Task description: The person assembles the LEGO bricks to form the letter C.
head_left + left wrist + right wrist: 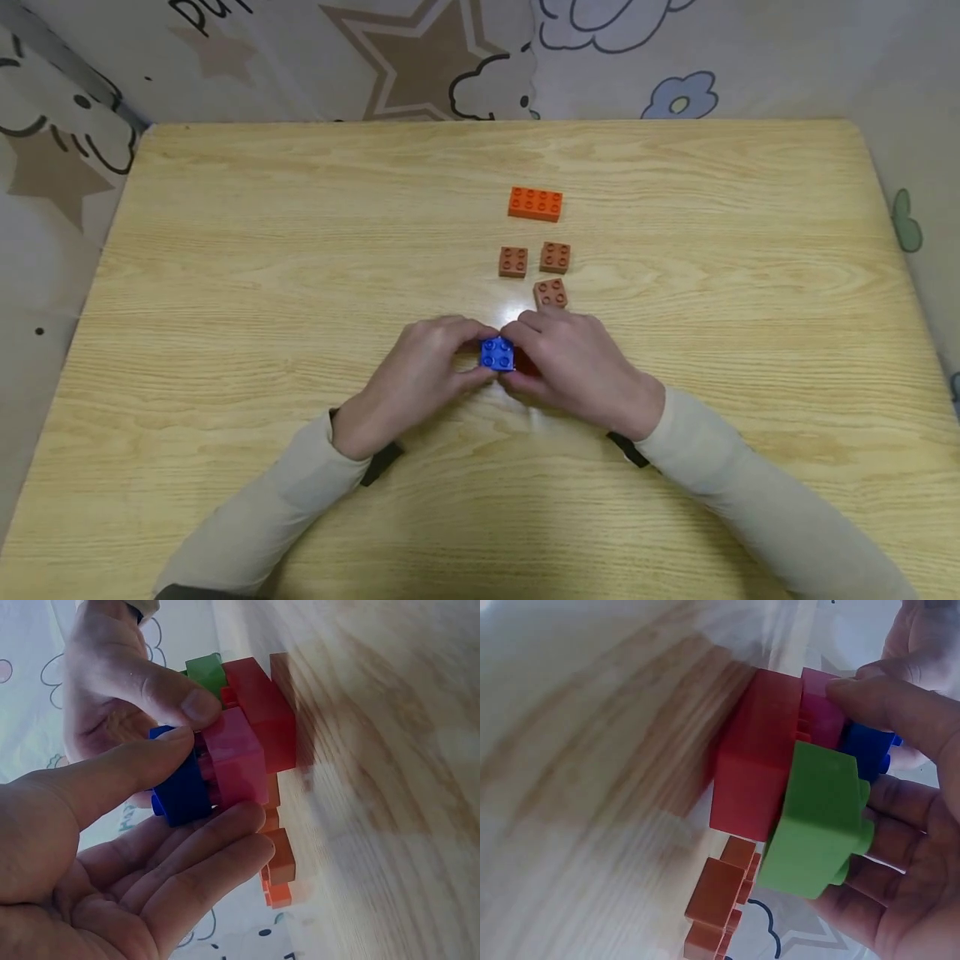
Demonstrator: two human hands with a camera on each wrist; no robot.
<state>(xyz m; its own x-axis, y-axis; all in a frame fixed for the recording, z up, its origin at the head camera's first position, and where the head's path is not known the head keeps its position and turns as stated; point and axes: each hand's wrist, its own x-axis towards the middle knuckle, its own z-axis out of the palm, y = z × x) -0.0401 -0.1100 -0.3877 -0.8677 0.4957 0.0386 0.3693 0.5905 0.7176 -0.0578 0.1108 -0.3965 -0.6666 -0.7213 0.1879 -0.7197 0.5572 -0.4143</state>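
My left hand [412,375] pinches a blue brick [497,354] between thumb and fingers, its lower fingertips along a pink brick [238,757]. Pink studs show in a narrow gap under the blue brick. My right hand [577,358] holds the pink brick from the other side, thumb on its face near the blue one. A larger red brick [757,750] lies below the pink one, and a green brick [814,817] sits on the red one's other end, beside the right fingers. From the head view, the right hand hides most of this stack.
Beyond the hands lie three brown bricks, one at the left [513,262], one at the right [555,257] and one nearer [551,293] the right knuckles. Farther back is a long orange brick [535,204]. The wooden table [262,250] meets a patterned wall covering [292,75].
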